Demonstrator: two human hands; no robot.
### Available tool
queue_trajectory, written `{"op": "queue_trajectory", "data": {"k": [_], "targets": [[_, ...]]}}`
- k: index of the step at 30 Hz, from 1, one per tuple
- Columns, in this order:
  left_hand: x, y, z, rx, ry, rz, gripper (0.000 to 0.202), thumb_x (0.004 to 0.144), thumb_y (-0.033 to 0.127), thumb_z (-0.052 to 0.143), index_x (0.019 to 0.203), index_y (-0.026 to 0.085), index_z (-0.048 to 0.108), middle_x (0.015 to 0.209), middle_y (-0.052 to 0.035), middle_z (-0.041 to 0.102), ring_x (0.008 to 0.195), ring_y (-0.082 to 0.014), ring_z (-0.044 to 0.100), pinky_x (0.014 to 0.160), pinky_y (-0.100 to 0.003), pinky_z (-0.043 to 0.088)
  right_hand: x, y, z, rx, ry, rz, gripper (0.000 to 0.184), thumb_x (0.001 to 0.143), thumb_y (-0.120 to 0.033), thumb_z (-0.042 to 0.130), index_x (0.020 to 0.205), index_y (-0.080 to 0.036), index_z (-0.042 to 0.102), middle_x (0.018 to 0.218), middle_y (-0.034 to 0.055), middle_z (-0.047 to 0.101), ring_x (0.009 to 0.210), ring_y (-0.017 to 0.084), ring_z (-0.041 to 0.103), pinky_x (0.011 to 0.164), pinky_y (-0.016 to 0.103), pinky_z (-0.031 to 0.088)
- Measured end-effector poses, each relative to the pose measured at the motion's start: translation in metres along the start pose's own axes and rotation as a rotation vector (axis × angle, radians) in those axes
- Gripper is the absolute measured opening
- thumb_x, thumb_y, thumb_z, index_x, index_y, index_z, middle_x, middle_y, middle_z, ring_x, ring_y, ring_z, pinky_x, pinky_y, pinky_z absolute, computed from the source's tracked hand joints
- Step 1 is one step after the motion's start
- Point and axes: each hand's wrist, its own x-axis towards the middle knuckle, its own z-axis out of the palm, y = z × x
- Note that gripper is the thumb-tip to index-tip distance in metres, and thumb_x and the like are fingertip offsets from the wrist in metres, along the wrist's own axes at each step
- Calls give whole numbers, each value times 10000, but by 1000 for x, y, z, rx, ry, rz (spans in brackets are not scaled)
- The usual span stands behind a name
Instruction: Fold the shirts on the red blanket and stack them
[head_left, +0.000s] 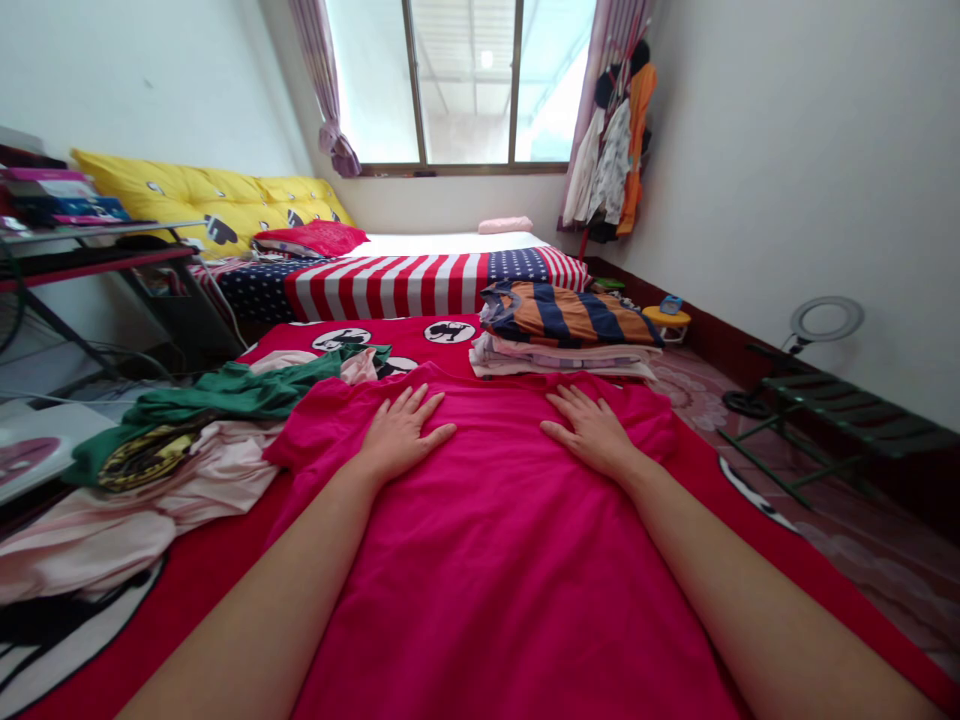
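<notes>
A bright pink T-shirt (502,540) is spread flat in front of me, its neck end and short sleeves at the far side. My left hand (401,430) lies on it near the left shoulder, palm down with fingers spread. Near the right shoulder, my right hand (589,430) rests flat on the cloth in the same way, fingers apart. Neither hand grips anything. Some creases run through the middle of the shirt. Underneath is a red cover (217,570) with black and white round prints.
Left of the shirt lies a loose heap of green clothes (225,395) and pale pink clothes (232,470). Beyond its right shoulder stands a folded stack topped by an orange and navy striped garment (570,315). A green folding stool (847,410) is on the floor at right.
</notes>
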Motion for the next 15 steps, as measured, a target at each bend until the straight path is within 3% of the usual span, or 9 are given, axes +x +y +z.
{"op": "queue_trajectory", "data": {"k": [11, 15], "targets": [[0, 0, 0, -15, 3, 0, 718, 878, 700, 225, 1477, 306, 266, 1569, -25, 172, 1441, -252, 148, 1140, -499, 154, -1, 0, 0, 26, 6, 5, 608, 919, -556, 352, 1433, -232, 377, 1536, 68, 275, 1419, 262, 226, 1114, 576, 206], [2, 0, 2, -28, 30, -57, 689, 898, 667, 202, 1469, 294, 292, 1563, -33, 196, 1435, -240, 175, 1141, -494, 161, -2, 1, -1, 66, 28, 7, 590, 915, -538, 375, 1413, -223, 407, 1526, 76, 299, 1412, 256, 248, 1116, 567, 208]]}}
